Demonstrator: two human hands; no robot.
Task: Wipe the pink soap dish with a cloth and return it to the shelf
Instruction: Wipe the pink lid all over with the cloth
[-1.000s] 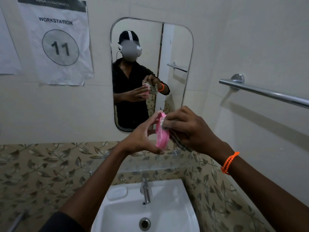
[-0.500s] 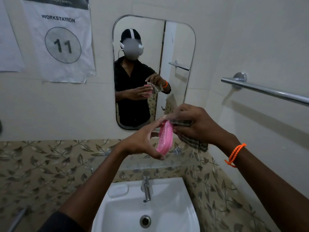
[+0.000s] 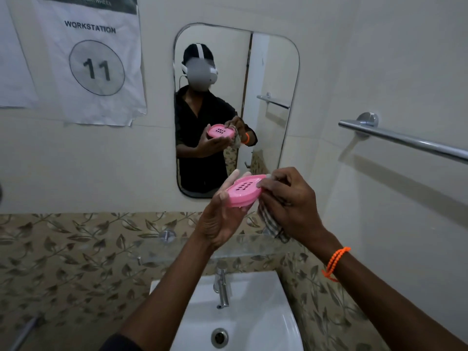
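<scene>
Scene: bathroom corner; sink (image 3: 255, 312) below, glass shelf (image 3: 177, 249) on the tiled wall above the tap (image 3: 221, 287), mirror (image 3: 268, 84) behind.
Soap dish: pink soap dish (image 3: 243, 190) held in the air in front of the mirror, above the shelf and not touching it. Slotted face turned up, tilted towards the camera.
Left hand: left hand (image 3: 220, 221) cups the dish from below, fingers closed round its far and near edges.
Right hand: right hand (image 3: 291, 206) closed on a checked cloth (image 3: 272, 224); fingertips (image 3: 263, 183) press at the dish's right rim. Loose end of the cloth hangs below the palm.
Hands, relation: together, both meeting at the dish.
Step in hand: wiping, judged from the cloth bunched against the rim.
Done: dish is off the shelf and under the cloth.
Cannot tell: how much of the surface is already wiped; no dirt or wet visible either way.
Left: finish the wipe, then lower the dish onto the shelf, which shows bare glass directly beneath.
Progress estimate: about midway.
</scene>
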